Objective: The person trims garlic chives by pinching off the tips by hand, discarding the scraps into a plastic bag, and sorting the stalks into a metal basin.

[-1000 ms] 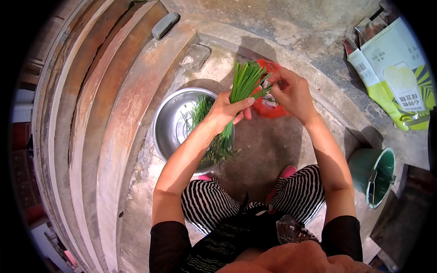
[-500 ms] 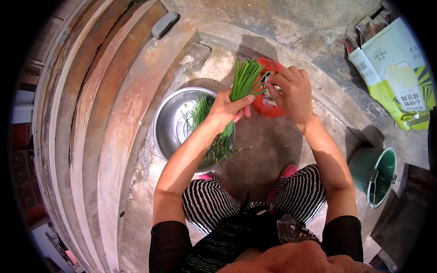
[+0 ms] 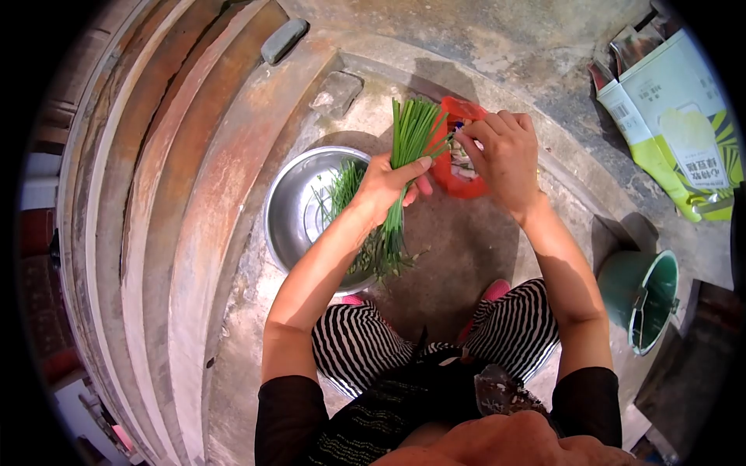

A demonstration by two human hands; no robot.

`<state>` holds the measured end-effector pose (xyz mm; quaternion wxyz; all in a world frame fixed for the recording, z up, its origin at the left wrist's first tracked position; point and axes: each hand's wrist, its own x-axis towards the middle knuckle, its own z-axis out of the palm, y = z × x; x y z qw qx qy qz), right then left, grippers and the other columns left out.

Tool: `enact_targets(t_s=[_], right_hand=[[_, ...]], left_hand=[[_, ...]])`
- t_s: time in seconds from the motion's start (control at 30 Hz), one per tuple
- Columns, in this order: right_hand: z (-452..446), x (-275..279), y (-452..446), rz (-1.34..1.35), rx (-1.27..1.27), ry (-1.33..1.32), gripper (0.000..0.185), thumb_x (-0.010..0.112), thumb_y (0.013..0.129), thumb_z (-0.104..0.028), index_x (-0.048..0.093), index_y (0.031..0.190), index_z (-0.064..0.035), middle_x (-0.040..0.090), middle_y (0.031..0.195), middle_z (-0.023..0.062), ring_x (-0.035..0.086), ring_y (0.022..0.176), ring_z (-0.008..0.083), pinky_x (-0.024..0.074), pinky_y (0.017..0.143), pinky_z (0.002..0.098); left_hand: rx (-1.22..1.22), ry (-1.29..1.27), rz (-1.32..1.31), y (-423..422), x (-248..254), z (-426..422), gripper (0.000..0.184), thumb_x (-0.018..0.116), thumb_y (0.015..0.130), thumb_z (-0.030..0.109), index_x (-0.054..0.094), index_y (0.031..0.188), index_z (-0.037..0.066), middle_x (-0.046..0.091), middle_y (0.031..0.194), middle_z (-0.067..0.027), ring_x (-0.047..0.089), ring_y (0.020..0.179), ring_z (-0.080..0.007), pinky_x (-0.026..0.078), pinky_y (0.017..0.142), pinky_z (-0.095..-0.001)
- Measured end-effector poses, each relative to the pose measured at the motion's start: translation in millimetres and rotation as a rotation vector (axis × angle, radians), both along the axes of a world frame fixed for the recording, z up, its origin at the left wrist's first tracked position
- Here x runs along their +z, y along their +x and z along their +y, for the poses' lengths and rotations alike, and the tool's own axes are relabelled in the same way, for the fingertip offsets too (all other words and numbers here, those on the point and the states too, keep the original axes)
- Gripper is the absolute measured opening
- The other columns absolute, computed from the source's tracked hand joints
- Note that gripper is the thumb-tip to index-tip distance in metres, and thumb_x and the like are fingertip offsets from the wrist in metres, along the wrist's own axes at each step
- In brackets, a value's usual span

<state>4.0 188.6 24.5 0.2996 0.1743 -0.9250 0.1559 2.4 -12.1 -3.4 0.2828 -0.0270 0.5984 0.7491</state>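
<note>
My left hand [image 3: 386, 189] is wrapped round a bunch of flowering garlic chives [image 3: 413, 132]. The cut ends point up and away from me, and the budded tips hang below the hand over the basin's rim. To the right, my right hand [image 3: 503, 155] pinches the end of one chive stem that leans out of the bunch. More chives lie in the steel basin [image 3: 289, 210] under my left forearm. Partly behind my right hand, a red plastic bag [image 3: 464, 186] stands open with scraps inside that I cannot make out clearly.
Stone steps [image 3: 210, 155] rise on the left, with a grey stone [image 3: 284, 40] on one edge. A flat stone block [image 3: 336, 94] lies beyond the basin. At right are a green bucket [image 3: 641, 299] and a white and lime-green bag [image 3: 676, 124].
The bunch in my left hand has turned slightly more upright, and its tips have swung a little. My right hand stays at the stem's end, shifted slightly right.
</note>
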Motion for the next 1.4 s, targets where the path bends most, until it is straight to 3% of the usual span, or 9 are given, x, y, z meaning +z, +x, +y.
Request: enact_targets(t_s=[0.33, 0.63, 0.77, 0.9, 0.97, 1.0, 1.2, 1.27, 1.4], right_hand=[[-1.0, -14.8, -4.5, -0.036, 0.071, 0.154, 0.005, 0.066, 0.073, -0.016, 0.065, 0.077, -0.0126, 0.059, 0.066, 0.0010, 0.057, 0.071, 0.0178, 0.0386, 0.073, 0.0336], [19.4, -15.0, -17.4, -0.552, -0.333, -0.512, 0.014, 0.063, 0.082, -0.021, 0.071, 0.091, -0.0137, 0.062, 0.063, 0.0051, 0.058, 0.065, 0.0222, 0.0384, 0.075, 0.0315], [25.6, -25.7, -18.8, -0.309, -0.217, -0.057, 0.020, 0.066, 0.081, -0.027, 0.070, 0.097, -0.0157, 0.066, 0.077, 0.0056, 0.060, 0.075, 0.0234, 0.0374, 0.077, 0.0308], [17.3, -34.1, -23.5, -0.228, -0.137, -0.038, 0.022, 0.066, 0.080, -0.026, 0.070, 0.098, -0.0143, 0.066, 0.081, 0.0061, 0.059, 0.073, 0.0243, 0.0386, 0.076, 0.0306], [-3.7, -20.0, -22.1, -0.534, 0.221, -0.613, 0.019, 0.067, 0.079, -0.023, 0.070, 0.094, -0.0114, 0.066, 0.084, 0.0063, 0.058, 0.074, 0.0240, 0.0423, 0.071, 0.0322], [-8.7, -15.0, -24.0, -0.536, 0.223, -0.613, 0.019, 0.067, 0.079, -0.023, 0.070, 0.094, -0.0114, 0.066, 0.084, 0.0063, 0.058, 0.074, 0.0240, 0.0423, 0.071, 0.0322], [-27.2, -3.0, -29.0, -0.252, 0.340, -0.046, 0.011, 0.069, 0.074, -0.016, 0.069, 0.083, -0.0092, 0.065, 0.083, 0.0047, 0.058, 0.078, 0.0241, 0.0458, 0.066, 0.0358], [-26.7, -8.5, -35.3, -0.271, -0.079, -0.175, 0.011, 0.067, 0.075, -0.016, 0.070, 0.083, -0.0091, 0.065, 0.085, 0.0045, 0.058, 0.080, 0.0241, 0.0450, 0.072, 0.0352], [5.5, -35.5, -42.4, -0.373, -0.096, 0.078, 0.012, 0.064, 0.079, -0.018, 0.070, 0.084, -0.0086, 0.065, 0.086, 0.0053, 0.059, 0.082, 0.0245, 0.0449, 0.073, 0.0360]], left_hand=[[-0.008, -0.047, 0.056, -0.4, -2.3, -6.9, 0.016, 0.063, 0.084, 0.016, 0.061, 0.084, 0.000, 0.054, 0.055, -0.0046, 0.041, 0.040, -0.0057, 0.028, 0.036, -0.0212], [-0.018, -0.042, 0.065, -3.8, 3.8, -11.3, 0.015, 0.063, 0.084, 0.015, 0.058, 0.082, 0.002, 0.053, 0.054, -0.0044, 0.040, 0.040, -0.0057, 0.029, 0.037, -0.0208], [0.000, -0.036, 0.048, -7.8, -1.1, -21.0, 0.015, 0.064, 0.084, 0.015, 0.059, 0.082, 0.002, 0.054, 0.055, -0.0041, 0.040, 0.040, -0.0052, 0.028, 0.036, -0.0208], [-0.026, -0.122, 0.109, -8.5, -1.0, -22.4, 0.015, 0.063, 0.085, 0.015, 0.059, 0.082, 0.001, 0.054, 0.055, -0.0042, 0.040, 0.039, -0.0052, 0.028, 0.036, -0.0210], [-0.040, -0.135, 0.113, -8.8, -3.5, -23.6, 0.014, 0.063, 0.084, 0.015, 0.061, 0.084, 0.002, 0.054, 0.054, -0.0037, 0.041, 0.040, -0.0056, 0.028, 0.037, -0.0211], [-0.058, -0.150, 0.121, -9.2, -4.3, -24.1, 0.013, 0.062, 0.084, 0.015, 0.062, 0.087, 0.002, 0.054, 0.054, -0.0031, 0.042, 0.041, -0.0060, 0.029, 0.038, -0.0213], [0.033, -0.210, 0.130, -9.1, 0.9, -21.5, 0.013, 0.063, 0.084, 0.014, 0.062, 0.087, 0.002, 0.054, 0.053, -0.0030, 0.042, 0.041, -0.0061, 0.029, 0.038, -0.0213], [0.039, -0.186, 0.105, -5.8, 3.3, -22.4, 0.012, 0.062, 0.084, 0.014, 0.062, 0.088, 0.003, 0.054, 0.053, -0.0029, 0.042, 0.041, -0.0062, 0.029, 0.038, -0.0212], [0.089, -0.043, 0.068, -11.2, -0.3, -31.1, 0.012, 0.061, 0.086, 0.014, 0.062, 0.089, 0.002, 0.056, 0.056, -0.0043, 0.042, 0.041, -0.0072, 0.030, 0.038, -0.0211]])
